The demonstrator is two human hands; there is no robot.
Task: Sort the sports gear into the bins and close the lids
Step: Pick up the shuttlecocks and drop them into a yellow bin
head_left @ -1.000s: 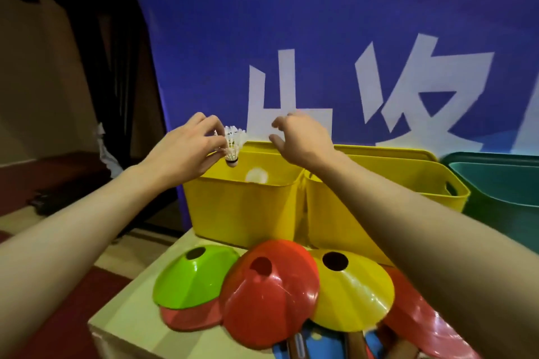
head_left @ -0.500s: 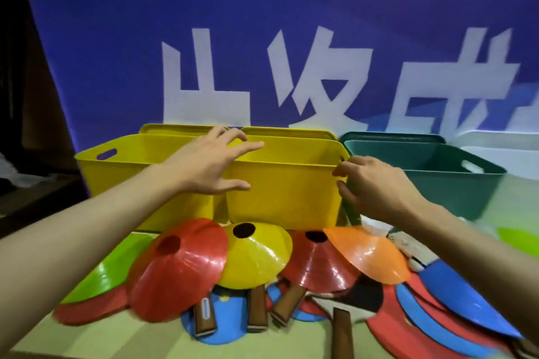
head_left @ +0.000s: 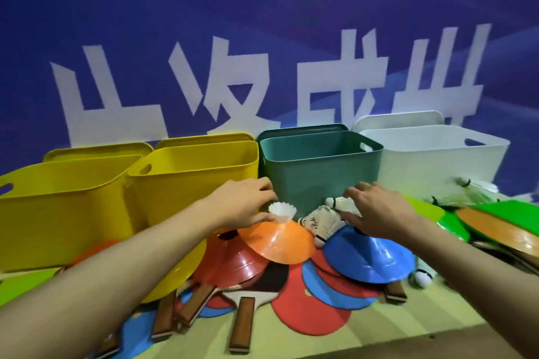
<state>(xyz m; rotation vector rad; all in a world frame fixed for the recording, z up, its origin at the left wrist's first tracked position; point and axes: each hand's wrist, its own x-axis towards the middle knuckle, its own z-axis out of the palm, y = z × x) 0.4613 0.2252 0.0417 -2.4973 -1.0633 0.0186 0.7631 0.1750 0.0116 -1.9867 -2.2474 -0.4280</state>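
I'm seeing soft, even indoor light with weak shadows. Motion blur smears the banner (head_left: 262, 38) lettering and the table's (head_left: 408, 326) far right clutter. Wide-angle distortion bends the edges; glossy cones (head_left: 277, 239) carry faint glare.

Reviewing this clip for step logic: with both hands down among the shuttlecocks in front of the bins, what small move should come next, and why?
Probably close the left hand on the white shuttlecock standing on the orange cone and lift it. The fingers already flank its skirt, and the yellow bins stand open behind. The right hand reaches other shuttlecocks.
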